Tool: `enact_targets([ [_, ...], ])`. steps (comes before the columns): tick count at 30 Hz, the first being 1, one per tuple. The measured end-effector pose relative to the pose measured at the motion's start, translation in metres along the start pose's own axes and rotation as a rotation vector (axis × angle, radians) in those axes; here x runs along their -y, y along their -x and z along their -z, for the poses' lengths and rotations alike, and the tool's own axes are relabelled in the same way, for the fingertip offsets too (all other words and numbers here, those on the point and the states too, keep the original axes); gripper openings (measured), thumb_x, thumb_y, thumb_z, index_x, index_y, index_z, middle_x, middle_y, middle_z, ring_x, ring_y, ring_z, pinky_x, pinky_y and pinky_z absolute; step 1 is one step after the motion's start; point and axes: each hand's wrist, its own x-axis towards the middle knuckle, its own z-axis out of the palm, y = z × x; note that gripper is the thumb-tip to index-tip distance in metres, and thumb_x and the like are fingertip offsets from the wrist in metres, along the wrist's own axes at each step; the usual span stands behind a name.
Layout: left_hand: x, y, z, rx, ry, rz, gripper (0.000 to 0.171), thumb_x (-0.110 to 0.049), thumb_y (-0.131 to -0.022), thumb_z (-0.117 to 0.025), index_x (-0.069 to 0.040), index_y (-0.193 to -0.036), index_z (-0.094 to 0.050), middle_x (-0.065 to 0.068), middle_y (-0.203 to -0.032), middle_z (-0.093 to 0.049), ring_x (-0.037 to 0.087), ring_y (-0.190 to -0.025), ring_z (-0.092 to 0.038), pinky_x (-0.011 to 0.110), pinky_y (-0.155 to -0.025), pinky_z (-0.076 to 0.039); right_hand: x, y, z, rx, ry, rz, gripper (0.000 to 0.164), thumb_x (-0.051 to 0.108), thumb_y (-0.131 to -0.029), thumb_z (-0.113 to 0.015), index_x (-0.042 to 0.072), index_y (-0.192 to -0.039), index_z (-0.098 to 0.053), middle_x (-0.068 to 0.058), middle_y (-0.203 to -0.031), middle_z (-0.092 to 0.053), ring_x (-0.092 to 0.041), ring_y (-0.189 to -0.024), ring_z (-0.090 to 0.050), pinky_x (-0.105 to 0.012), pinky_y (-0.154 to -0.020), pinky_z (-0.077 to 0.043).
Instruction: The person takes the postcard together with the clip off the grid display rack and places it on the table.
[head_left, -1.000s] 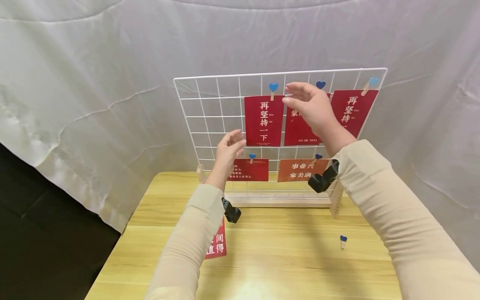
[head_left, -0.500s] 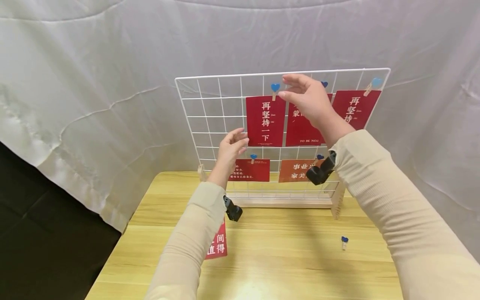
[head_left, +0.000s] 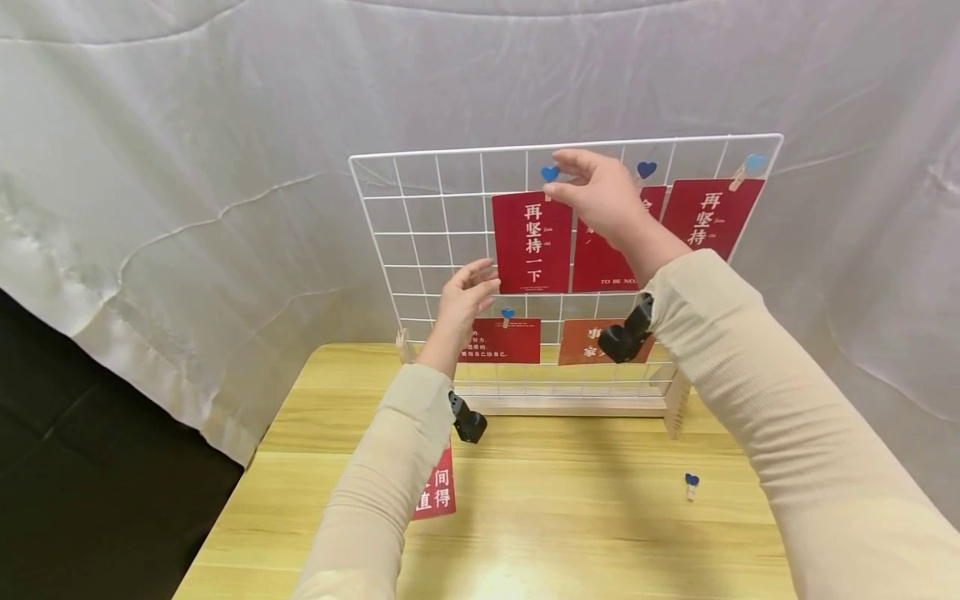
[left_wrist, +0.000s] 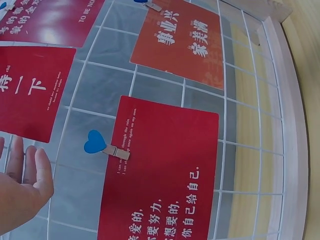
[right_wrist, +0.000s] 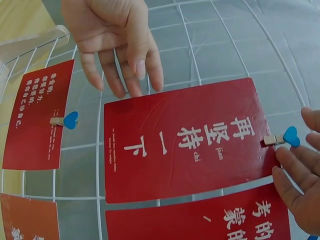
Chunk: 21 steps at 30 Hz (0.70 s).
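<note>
A red card with white characters hangs upright on the white wire grid. A wooden clothespin with a blue heart clips its top edge. My right hand is beside this clothespin, thumb and fingers apart around the heart in the head view; the right wrist view shows fingertips close to it, and contact is unclear. My left hand is at the card's lower left edge, fingers loosely bent and holding nothing. Its fingertips lie close to that edge.
Two red cards, one at mid-top and one at top right, hang alongside. Lower down are another red card and an orange card. On the wooden table lie a red card and a dark-blue heart clothespin.
My right hand has moved left and slightly up, from over the middle card to the blue heart clothespin. The left hand has barely moved.
</note>
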Motion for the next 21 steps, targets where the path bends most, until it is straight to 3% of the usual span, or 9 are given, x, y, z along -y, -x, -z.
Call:
enact_targets([
  [15,0.004,0.003,-0.006,-0.02,0.019,-0.032,0.033,0.0,-0.081,-0.056,-0.003,-0.114,-0.053,0.007,-0.098,-0.053,0.018,-0.09,-0.051,0.031,-0.083,-0.044,0.006,-0.008,-0.01,-0.067,0.082,-0.05,0.049,0.031,-0.086,-0.05,0.02,-0.132,-0.037,0.0,-0.127,-0.043,-0.016,-0.114,-0.04,-0.027,-0.087,-0.04],
  [21,0.006,0.001,-0.01,-0.05,0.084,-0.05,0.03,0.002,-0.081,-0.056,-0.001,-0.111,-0.053,0.005,-0.095,-0.054,0.016,-0.087,-0.052,0.032,-0.08,-0.045,0.008,-0.01,-0.014,-0.108,0.1,-0.062,0.043,0.03,-0.085,-0.052,0.018,-0.126,-0.046,-0.002,-0.118,-0.05,-0.016,-0.107,-0.045,-0.029,-0.081,-0.044],
])
